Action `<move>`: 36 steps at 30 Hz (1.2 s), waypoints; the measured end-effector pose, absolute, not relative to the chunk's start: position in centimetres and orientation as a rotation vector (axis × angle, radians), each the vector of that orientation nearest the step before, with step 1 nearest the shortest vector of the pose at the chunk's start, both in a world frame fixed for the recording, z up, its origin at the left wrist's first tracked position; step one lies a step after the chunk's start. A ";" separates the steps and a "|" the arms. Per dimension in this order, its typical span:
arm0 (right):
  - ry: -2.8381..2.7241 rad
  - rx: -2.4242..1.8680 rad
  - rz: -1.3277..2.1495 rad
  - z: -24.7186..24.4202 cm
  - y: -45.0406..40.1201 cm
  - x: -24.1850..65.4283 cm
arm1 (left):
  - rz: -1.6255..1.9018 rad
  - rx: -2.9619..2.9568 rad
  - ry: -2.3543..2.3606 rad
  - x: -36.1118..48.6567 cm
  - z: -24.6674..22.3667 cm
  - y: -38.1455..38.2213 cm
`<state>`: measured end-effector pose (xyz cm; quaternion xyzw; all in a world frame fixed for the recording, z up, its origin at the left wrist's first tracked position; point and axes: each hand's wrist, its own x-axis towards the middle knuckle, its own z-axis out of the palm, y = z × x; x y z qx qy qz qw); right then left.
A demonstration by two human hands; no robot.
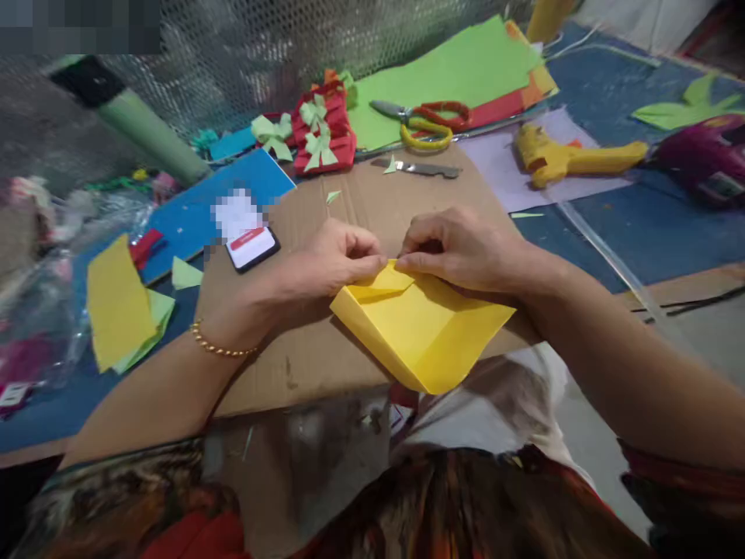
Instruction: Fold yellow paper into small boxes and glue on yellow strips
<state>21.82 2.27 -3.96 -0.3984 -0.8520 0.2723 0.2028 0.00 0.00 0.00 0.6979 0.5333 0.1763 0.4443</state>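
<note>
A folded piece of yellow paper (431, 330), with raised sides like a shallow open box, is held over the front edge of a cardboard sheet (303, 341). My left hand (341, 252) pinches its upper edge between thumb and curled fingers. Close beside it, my right hand (451, 247) pinches the same edge a little to the right. The two thumbs almost meet at the top of the paper, where a flap is folded inward. The lower part of the paper hangs toward my lap.
Behind the hands lie a blade (424, 168), scissors (422, 120), red pieces with pale green bows (320, 128) and green sheets (448, 74). A yellow glue gun (576, 155) is at right. A phone (253, 247) and yellow paper (118, 303) are at left.
</note>
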 end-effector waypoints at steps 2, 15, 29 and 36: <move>-2.391 -1.112 0.769 -4.0 2.4 21.8 | 0.437 1.719 1.326 0.2 -0.1 -0.1; -2.361 -1.144 0.733 -3.3 2.1 22.0 | 0.435 1.773 1.337 -0.4 -0.5 0.1; -2.455 -1.053 0.677 -4.0 2.4 21.9 | 0.462 1.722 1.313 0.3 -0.3 -0.5; -2.430 -1.009 0.671 -3.9 2.4 22.0 | 0.449 1.683 1.230 -0.4 -0.5 0.7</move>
